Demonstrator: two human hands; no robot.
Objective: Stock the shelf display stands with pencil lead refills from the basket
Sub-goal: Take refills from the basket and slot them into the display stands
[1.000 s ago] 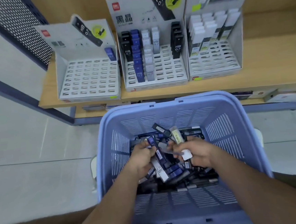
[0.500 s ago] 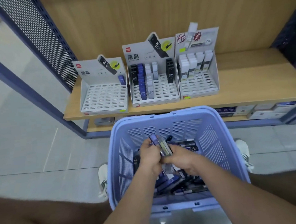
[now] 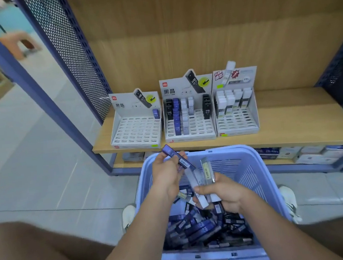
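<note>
My left hand [image 3: 166,177] pinches a blue refill case [image 3: 176,155] over the basket's [image 3: 230,151] far edge, right hand [image 3: 225,195] clutching several clear cases [image 3: 207,168]; light, stiff, slick plastic I'd guess, so grab mid-body.

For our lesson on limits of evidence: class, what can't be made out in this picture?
Head view: print on the clear refills in the right hand, too small and blurred.
Head view: pile low in the basket, partly hidden by both forearms.
Head view: lower-shelf boxes, partly hidden by the basket and shelf board.
</note>
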